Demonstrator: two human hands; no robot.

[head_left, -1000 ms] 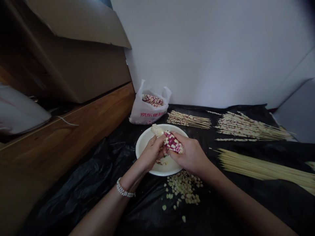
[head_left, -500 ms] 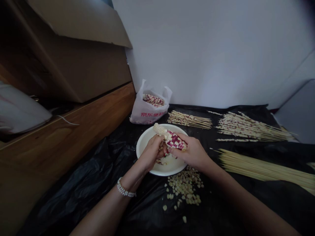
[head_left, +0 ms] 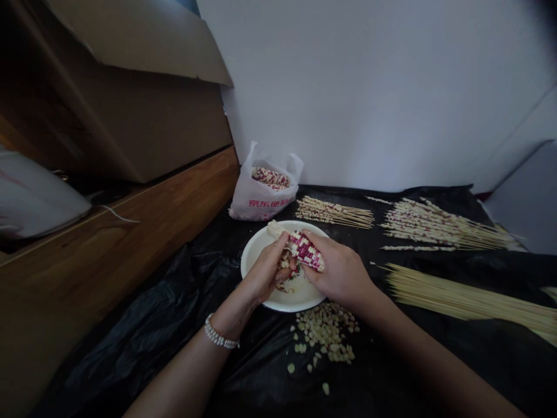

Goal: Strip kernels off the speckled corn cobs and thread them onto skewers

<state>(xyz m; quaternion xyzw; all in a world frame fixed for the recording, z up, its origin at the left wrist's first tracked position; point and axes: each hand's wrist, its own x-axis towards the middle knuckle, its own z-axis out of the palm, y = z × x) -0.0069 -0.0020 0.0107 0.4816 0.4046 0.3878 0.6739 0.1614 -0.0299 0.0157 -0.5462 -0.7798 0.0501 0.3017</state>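
A white bowl (head_left: 250, 252) sits on a black sheet (head_left: 195, 284), with some loose kernels and small bits (head_left: 285, 288) on its bottom; the hands hide part of the inside. Over it both hands meet on one cob (head_left: 308, 252): the right hand (head_left: 342, 270) is clamped round the end that bears purple and white kernels, while the left hand (head_left: 267, 270) has its thumb against the cob's middle and its fingers curled below. The cob's long axis slants, its stripped pale end pointing away and to the left, the kernelled end toward the right palm. Just behind the bowl a white plastic bag (head_left: 250, 196) stands open-mouthed, holding speckled cobs (head_left: 270, 176); red print on its front reads 京东便利, the rest being hard to make out. A large cardboard box (head_left: 169, 128) rests at left, its contents out of sight. Pale kernels (head_left: 328, 331) lie heaped on the sheet just before the bowl; to the right are two groups of kernel-threaded skewers (head_left: 333, 212) (head_left: 435, 226) and a bundle of bare sticks (head_left: 461, 299).
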